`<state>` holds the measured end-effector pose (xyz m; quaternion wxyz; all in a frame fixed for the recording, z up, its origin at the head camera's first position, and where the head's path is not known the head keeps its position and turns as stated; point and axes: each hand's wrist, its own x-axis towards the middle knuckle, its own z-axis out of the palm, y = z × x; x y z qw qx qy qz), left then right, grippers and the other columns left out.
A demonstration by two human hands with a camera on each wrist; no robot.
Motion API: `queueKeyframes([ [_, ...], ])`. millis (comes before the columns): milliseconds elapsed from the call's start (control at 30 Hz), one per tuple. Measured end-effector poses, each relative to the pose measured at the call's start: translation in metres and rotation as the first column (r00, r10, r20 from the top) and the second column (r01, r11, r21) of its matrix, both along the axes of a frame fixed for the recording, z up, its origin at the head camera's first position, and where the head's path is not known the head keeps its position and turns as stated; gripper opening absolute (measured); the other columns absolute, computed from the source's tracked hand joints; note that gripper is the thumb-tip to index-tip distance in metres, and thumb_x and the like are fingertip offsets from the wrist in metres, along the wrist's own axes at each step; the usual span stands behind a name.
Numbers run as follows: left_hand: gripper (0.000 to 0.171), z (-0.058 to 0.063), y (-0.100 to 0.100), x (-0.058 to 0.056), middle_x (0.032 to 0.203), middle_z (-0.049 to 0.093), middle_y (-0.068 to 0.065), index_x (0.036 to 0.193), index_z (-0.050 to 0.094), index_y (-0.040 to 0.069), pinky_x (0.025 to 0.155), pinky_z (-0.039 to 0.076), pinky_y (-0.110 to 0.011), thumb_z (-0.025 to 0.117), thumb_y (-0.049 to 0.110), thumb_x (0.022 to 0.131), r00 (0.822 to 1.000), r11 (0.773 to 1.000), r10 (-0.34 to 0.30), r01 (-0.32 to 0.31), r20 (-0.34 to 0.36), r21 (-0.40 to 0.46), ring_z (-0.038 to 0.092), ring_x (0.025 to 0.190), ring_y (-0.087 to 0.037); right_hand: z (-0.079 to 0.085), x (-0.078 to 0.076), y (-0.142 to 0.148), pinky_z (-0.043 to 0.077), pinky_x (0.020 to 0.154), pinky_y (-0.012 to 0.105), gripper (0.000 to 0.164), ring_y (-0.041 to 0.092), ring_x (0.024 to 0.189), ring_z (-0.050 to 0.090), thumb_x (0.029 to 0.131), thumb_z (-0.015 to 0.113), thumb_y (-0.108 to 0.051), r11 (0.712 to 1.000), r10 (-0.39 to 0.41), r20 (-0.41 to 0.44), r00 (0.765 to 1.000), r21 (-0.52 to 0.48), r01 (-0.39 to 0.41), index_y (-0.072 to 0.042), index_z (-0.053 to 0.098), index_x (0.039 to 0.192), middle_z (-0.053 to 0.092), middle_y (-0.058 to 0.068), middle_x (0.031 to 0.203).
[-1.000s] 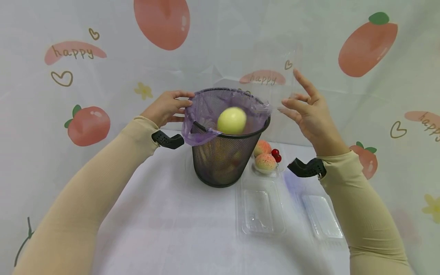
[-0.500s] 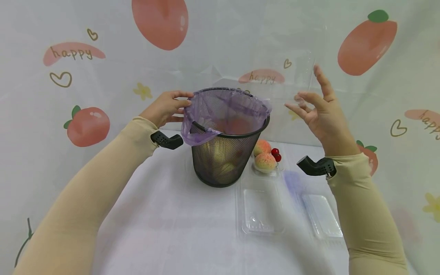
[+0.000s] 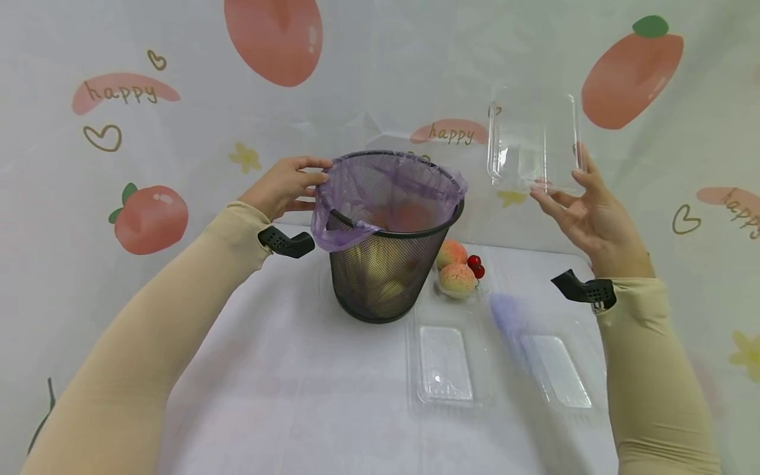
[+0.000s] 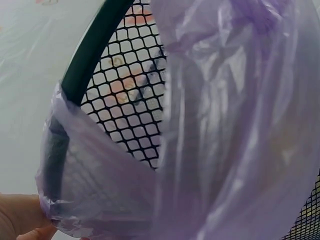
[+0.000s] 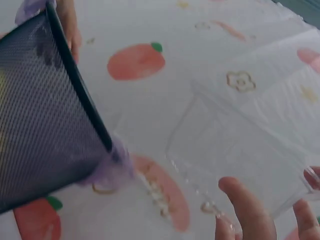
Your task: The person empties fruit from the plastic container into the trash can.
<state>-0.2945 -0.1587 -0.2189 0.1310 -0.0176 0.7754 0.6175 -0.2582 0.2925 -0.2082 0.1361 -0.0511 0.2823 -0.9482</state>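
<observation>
A black wire-mesh wastebasket (image 3: 371,284), lined with a translucent purple plastic bag (image 3: 392,185), stands upright on the table. My left hand (image 3: 285,188) holds its left rim, with fingers on the rim and bag edge; the left wrist view shows them at the bag's lower corner (image 4: 55,215). Raised to the right of the basket, my right hand (image 3: 600,211) holds a clear plastic container (image 3: 534,142) by its lower right side. That container is apart from the basket. Yellowish fruit (image 3: 380,264) shows dimly through the mesh; its kinds are unclear.
Two more clear plastic containers (image 3: 445,363) (image 3: 561,369) lie on the white table (image 3: 285,396). Peaches (image 3: 457,280) and red cherries (image 3: 476,266) sit just right of the basket. A fruit-printed cloth (image 3: 356,66) hangs behind.
A pale yellow-green round fruit at the basket's mouth has dropped inside. My right hand has moved right with the clear container, turning it. My left hand has stayed at the rim.
</observation>
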Motion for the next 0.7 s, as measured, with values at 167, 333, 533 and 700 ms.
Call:
queueKeyframes([
  [167,0.043,0.0,0.0,0.0,0.122,0.047,0.003,0.144,0.045,0.019,0.101,0.047,-0.038,0.05,0.019,0.102,1.0,1.0,-0.005,0.005,-0.003,0.004,0.053,0.108,-0.018,-0.017,-0.002,0.028,0.044,0.105,0.039,0.047,0.029,0.134,0.04,0.101,0.046,-0.005,0.998,0.046,0.095,0.994,-0.042,-0.042,-0.035,0.057,0.135,-0.024,-0.012,0.154],
  [333,0.043,0.0,0.001,-0.001,0.12,0.048,0.003,0.144,0.046,0.019,0.101,0.047,-0.039,0.051,0.018,0.101,1.0,1.0,0.003,-0.003,-0.001,0.012,0.053,0.11,-0.02,-0.038,0.0,0.055,0.039,0.109,0.034,0.044,0.028,0.136,0.04,0.101,0.046,-0.007,0.998,0.058,0.184,0.981,-0.035,-0.052,-0.035,0.059,0.133,-0.023,-0.015,0.154],
  [533,0.043,-0.001,0.0,-0.001,0.118,0.048,0.003,0.144,0.045,0.017,0.101,0.047,-0.038,0.051,0.018,0.101,1.0,1.0,-0.005,0.005,-0.006,0.01,0.053,0.106,-0.018,-0.067,0.0,0.079,0.038,0.109,0.029,0.038,0.032,0.13,0.047,0.101,0.049,-0.011,0.999,0.037,0.312,0.949,0.011,-0.043,-0.034,0.064,0.128,-0.027,-0.021,0.151],
  [700,0.042,-0.001,0.0,-0.001,0.12,0.048,0.003,0.143,0.046,0.018,0.1,0.048,-0.038,0.051,0.018,0.101,1.0,1.0,-0.004,0.004,-0.007,0.004,0.054,0.108,-0.019,-0.092,0.001,0.093,0.039,0.108,0.026,0.032,0.038,0.114,0.06,0.101,0.051,-0.014,0.996,0.016,0.376,0.926,0.08,-0.05,-0.032,0.069,0.121,-0.016,-0.013,0.157],
])
